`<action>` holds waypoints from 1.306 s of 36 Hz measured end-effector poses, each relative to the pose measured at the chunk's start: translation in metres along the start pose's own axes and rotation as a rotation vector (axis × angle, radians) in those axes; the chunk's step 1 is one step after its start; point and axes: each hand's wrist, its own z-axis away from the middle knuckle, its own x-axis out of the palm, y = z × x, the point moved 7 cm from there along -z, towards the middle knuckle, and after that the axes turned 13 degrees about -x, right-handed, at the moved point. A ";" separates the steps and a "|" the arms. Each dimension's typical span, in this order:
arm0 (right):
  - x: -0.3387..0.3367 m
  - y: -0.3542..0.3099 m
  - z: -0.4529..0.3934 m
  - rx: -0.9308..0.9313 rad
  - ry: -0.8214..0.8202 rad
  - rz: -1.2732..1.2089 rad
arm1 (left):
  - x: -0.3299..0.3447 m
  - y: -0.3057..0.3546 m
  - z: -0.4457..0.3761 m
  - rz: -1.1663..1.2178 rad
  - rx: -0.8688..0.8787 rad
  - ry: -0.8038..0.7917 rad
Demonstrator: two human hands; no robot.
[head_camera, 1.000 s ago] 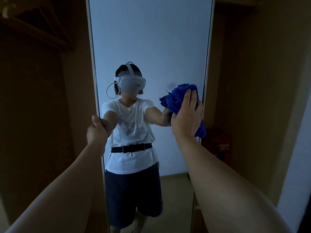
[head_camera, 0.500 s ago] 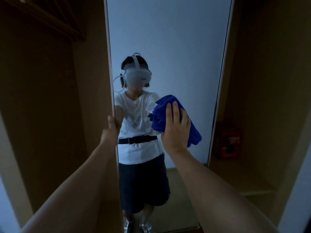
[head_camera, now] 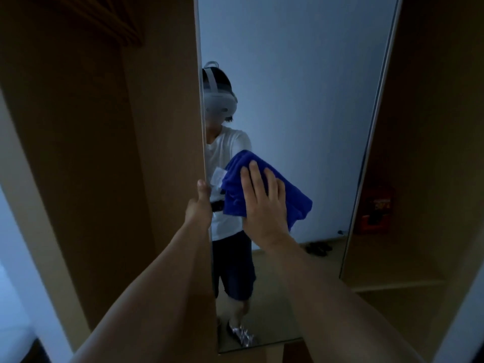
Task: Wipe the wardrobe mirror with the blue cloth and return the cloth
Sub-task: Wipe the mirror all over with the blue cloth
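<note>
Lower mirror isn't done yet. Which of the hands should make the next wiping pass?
Right. The right hand already presses the blue cloth flat against the mirror, while the left hand grips the mirror's left edge, probably steadying it.

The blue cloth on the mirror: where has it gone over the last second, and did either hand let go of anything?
The right hand has slid the blue cloth down and leftward across the mirror, from its right edge at about head height toward its left edge, lower down. Nothing was let go: the flat right hand still presses the cloth to the glass, and the left hand still grips the mirror's left edge. The red box stayed put.
</note>
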 end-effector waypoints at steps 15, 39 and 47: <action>0.003 -0.021 0.011 -0.213 -0.038 0.009 | 0.001 -0.005 -0.001 -0.016 0.071 -0.050; 0.036 -0.056 0.057 -0.289 -0.079 -0.128 | 0.002 -0.026 0.008 0.239 -0.128 -0.037; 0.052 -0.061 0.081 -0.390 -0.138 -0.110 | 0.002 -0.022 0.009 0.121 -0.047 0.077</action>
